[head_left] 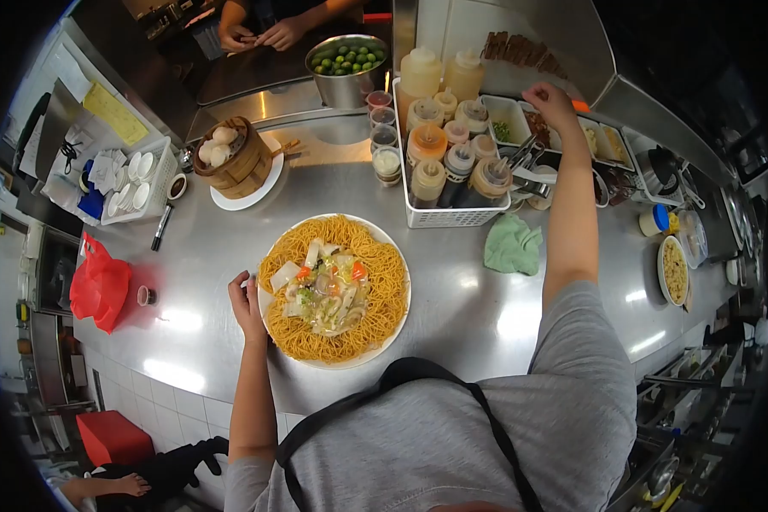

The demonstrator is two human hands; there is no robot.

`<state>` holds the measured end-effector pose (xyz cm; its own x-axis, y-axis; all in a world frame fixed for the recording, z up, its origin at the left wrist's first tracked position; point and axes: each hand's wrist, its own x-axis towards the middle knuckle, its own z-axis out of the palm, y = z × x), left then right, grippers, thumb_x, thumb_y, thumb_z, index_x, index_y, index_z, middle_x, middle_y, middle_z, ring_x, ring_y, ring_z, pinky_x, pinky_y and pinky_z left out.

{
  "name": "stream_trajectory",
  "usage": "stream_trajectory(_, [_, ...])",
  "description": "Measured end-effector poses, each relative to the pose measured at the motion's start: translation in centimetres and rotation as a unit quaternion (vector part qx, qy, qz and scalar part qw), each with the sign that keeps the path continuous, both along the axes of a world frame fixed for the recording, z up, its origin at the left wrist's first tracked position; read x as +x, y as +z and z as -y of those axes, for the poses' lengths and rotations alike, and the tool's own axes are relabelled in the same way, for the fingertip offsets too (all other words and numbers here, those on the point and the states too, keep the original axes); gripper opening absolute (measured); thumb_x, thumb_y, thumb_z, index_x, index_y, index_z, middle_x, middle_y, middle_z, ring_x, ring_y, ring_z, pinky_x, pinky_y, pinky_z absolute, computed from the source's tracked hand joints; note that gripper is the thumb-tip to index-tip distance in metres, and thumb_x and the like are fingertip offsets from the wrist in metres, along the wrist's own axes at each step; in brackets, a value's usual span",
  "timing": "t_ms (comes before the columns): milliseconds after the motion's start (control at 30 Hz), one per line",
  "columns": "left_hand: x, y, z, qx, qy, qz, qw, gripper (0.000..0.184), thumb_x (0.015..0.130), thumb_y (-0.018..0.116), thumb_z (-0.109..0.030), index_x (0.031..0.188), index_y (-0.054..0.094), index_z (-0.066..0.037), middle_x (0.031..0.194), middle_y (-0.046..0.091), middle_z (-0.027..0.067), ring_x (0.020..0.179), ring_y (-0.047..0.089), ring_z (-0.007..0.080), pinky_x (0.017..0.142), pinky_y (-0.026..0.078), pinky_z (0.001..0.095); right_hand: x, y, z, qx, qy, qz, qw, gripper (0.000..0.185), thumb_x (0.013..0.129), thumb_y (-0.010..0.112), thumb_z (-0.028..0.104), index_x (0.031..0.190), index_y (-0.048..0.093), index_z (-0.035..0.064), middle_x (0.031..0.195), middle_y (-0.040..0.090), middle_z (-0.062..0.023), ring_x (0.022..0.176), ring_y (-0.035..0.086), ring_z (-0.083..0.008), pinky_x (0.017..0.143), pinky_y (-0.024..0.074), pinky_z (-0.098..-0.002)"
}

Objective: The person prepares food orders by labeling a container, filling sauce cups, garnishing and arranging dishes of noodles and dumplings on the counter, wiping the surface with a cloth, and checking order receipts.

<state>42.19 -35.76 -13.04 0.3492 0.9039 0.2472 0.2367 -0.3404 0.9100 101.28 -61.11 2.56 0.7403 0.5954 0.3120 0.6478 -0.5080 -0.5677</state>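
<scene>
A large round plate holds a ring of crisp golden noodles with a glossy topping of vegetables and pale pieces in the middle. Beside its left rim is my left hand, fingers slightly apart and loosely bent; whether it touches the rim is hard to tell. My right hand reaches far forward over the topping containers at the back right. Its fingers are curled together as in a pinch, and anything between them is too small to make out.
A white basket of sauce bottles stands near a green cloth. To the left are a bamboo steamer, a red plastic bag and a marker. Another person's hands work beyond the pot of green limes.
</scene>
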Motion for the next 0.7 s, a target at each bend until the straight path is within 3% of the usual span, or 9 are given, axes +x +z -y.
stream_trajectory(100, [0.1, -0.1, -0.1, -0.003, -0.004, 0.005, 1.0, 0.026, 0.091, 0.047, -0.021, 0.108, 0.049, 0.0, 0.104, 0.053, 0.007, 0.077, 0.049, 0.0132, 0.07, 0.042, 0.0257, -11.1, 4.6, 0.1, 0.011, 0.111, -0.137, 0.984, 0.026, 0.076, 0.068, 0.029, 0.081, 0.058, 0.0053, 0.074, 0.059, -0.0002, 0.074, 0.054, -0.0095, 0.067, 0.0427, -0.0244])
stream_trajectory(167, [-0.1, -0.3, -0.3, -0.002, -0.004, 0.001, 1.0, 0.027, 0.091, 0.047, -0.021, 0.109, 0.048, 0.0, 0.104, 0.052, 0.0073, 0.077, 0.049, 0.0136, 0.07, 0.042, 0.0259, -15.2, 4.8, -0.1, -0.022, 0.247, -0.129, 0.96, 0.029, 0.071, 0.072, 0.028, 0.085, 0.058, 0.0059, 0.081, 0.059, -0.0025, 0.076, 0.055, -0.0127, 0.07, 0.0427, -0.0258])
stream_trajectory(267, [-0.1, -0.2, -0.1, 0.009, -0.006, -0.003, 1.0, 0.029, 0.092, 0.046, -0.023, 0.109, 0.048, 0.0, 0.105, 0.052, 0.0081, 0.079, 0.05, 0.0148, 0.071, 0.042, 0.0271, -20.6, 4.4, 1.4, -0.022, 0.147, -0.001, 0.989, 0.042, 0.062, 0.076, 0.027, 0.094, 0.056, 0.0076, 0.094, 0.055, -0.007, 0.088, 0.053, -0.0209, 0.074, 0.0432, -0.0323])
stream_trajectory(367, [-0.2, -0.7, -0.5, 0.016, -0.009, -0.005, 1.0, 0.03, 0.091, 0.046, -0.024, 0.109, 0.048, 0.001, 0.107, 0.051, 0.0091, 0.081, 0.051, 0.0161, 0.071, 0.043, 0.0282, -25.1, 2.3, 0.3, 0.032, 0.041, 0.109, 0.993, 0.044, 0.062, 0.077, 0.03, 0.093, 0.056, 0.0083, 0.094, 0.055, -0.0051, 0.097, 0.049, -0.0248, 0.081, 0.0408, -0.0345])
stream_trajectory(400, [-0.4, -0.9, -0.5, 0.016, -0.01, -0.005, 1.0, 0.03, 0.091, 0.046, -0.024, 0.109, 0.048, 0.001, 0.107, 0.051, 0.0091, 0.081, 0.051, 0.0161, 0.071, 0.043, 0.0282, -26.2, 1.1, -0.3, 0.051, 0.017, 0.071, 0.996, 0.046, 0.059, 0.078, 0.035, 0.09, 0.057, 0.0087, 0.107, 0.052, -0.0061, 0.111, 0.04, -0.031, 0.092, 0.0333, -0.041])
stream_trajectory(433, [-0.5, -1.0, -0.6, 0.011, -0.013, -0.011, 1.0, 0.03, 0.091, 0.046, -0.024, 0.109, 0.049, 0.001, 0.107, 0.052, 0.0094, 0.081, 0.051, 0.0166, 0.072, 0.043, 0.0285, -27.0, -0.5, -1.1, 0.051, 0.014, 0.07, 0.996, 0.046, 0.059, 0.078, 0.035, 0.09, 0.057, 0.0087, 0.107, 0.052, -0.0061, 0.111, 0.04, -0.031, 0.092, 0.0333, -0.041])
stream_trajectory(500, [-0.4, -0.9, -0.7, 0.007, -0.017, -0.014, 1.0, 0.03, 0.091, 0.046, -0.024, 0.109, 0.049, 0.001, 0.106, 0.052, 0.0098, 0.082, 0.052, 0.0171, 0.072, 0.043, 0.0288, -27.9, -3.3, -2.7, 0.07, -0.075, 0.216, 0.971, 0.046, 0.056, 0.079, 0.038, 0.087, 0.06, 0.0091, 0.125, 0.044, -0.0082, 0.124, 0.026, -0.0351, 0.099, 0.0205, -0.0536])
stream_trajectory(533, [-0.3, -0.8, -0.7, 0.012, -0.017, -0.013, 1.0, 0.03, 0.091, 0.047, -0.024, 0.108, 0.05, 0.0, 0.106, 0.052, 0.0099, 0.082, 0.052, 0.0171, 0.072, 0.043, 0.0291, -28.2, -4.0, -3.3, 0.024, -0.088, 0.149, 0.985, 0.047, 0.055, 0.078, 0.043, 0.085, 0.064, 0.0088, 0.138, 0.029, -0.0101, 0.131, 0.008, -0.0398, 0.097, 0.006, -0.0667])
stream_trajectory(700, [-0.5, -0.7, -0.7, 0.068, -0.021, -0.028, 0.997, 0.03, 0.09, 0.047, -0.025, 0.108, 0.051, -0.001, 0.104, 0.053, 0.0117, 0.081, 0.054, 0.0201, 0.072, 0.044, 0.0309, -28.2, -4.4, -5.5, -0.009, -0.132, 0.185, 0.974, 0.056, 0.053, 0.074, 0.053, 0.087, 0.069, 0.0085, 0.142, 0.023, -0.0118, 0.131, 0.0, -0.0417, 0.094, 0.0002, -0.0704])
